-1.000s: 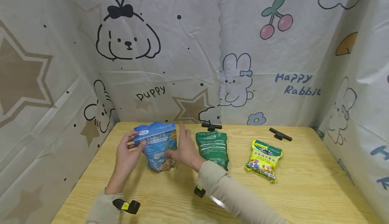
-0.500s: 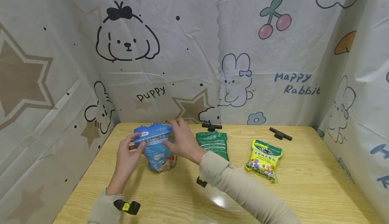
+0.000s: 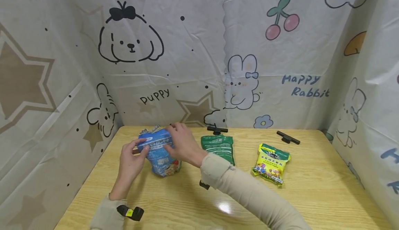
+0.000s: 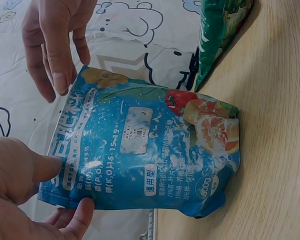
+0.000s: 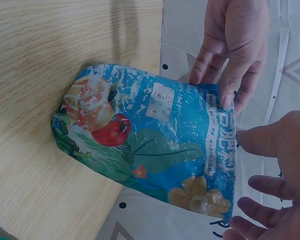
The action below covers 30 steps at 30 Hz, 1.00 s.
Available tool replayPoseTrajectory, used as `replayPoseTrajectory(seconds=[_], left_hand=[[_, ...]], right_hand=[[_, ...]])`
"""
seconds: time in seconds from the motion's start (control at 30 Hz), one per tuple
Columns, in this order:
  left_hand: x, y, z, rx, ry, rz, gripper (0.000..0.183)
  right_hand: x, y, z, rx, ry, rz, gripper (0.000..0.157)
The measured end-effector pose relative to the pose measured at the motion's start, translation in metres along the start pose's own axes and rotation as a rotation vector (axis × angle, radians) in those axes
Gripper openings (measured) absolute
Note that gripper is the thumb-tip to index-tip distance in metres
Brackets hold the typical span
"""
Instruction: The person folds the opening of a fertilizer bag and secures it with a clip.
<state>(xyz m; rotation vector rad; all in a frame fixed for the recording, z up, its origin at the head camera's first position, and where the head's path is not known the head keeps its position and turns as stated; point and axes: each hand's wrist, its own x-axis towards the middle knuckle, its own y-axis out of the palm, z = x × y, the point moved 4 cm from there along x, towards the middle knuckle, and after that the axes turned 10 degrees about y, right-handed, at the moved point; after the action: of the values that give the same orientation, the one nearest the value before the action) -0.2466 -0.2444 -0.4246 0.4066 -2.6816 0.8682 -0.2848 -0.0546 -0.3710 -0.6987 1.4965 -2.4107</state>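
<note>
A blue printed plastic bag (image 3: 162, 157), marked 500g, stands upright on the left of the table. My left hand (image 3: 132, 160) pinches its upper left edge, thumb on the front and fingers behind. By the upper right corner is my right hand (image 3: 184, 145), thumb and fingers spread around the top edge. In the right wrist view, that right hand's thumb (image 5: 260, 140) lies just off the top edge and a fingertip is at the corner of the bag (image 5: 155, 140). Whether that fingertip presses the bag cannot be told. A barcode strip (image 3: 154, 129) shows behind the bag's top.
To the right, a green bag (image 3: 219, 150) is partly behind the right forearm. Farther right lies a yellow and green bag (image 3: 271, 166). Two black bar-shaped pieces (image 3: 217, 130) are at the back of the wooden table (image 3: 321, 185). A patterned cloth (image 3: 193, 50) hangs around it.
My right hand has moved left and up, from the bag's right side to its top right corner. The bag's top has tilted, revealing the barcode strip. My left hand keeps its grip.
</note>
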Motion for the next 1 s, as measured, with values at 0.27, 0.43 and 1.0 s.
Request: replayPoseTrajectory(seconds=[0.27,0.43,1.0], left_hand=[[-0.001,0.001,0.0,0.012,-0.009,0.009,0.033],[-0.003,0.002,-0.002,0.067,0.039,-0.004,0.029],[-0.001,0.017,-0.026,0.315,0.436,-0.044,0.014]], right_hand=[[0.002,0.008,0.002,-0.069,-0.012,0.013,0.045],[0.003,0.013,0.004,-0.105,-0.031,0.006,0.036],[0.004,0.026,0.003,-0.177,-0.095,-0.015,0.024]])
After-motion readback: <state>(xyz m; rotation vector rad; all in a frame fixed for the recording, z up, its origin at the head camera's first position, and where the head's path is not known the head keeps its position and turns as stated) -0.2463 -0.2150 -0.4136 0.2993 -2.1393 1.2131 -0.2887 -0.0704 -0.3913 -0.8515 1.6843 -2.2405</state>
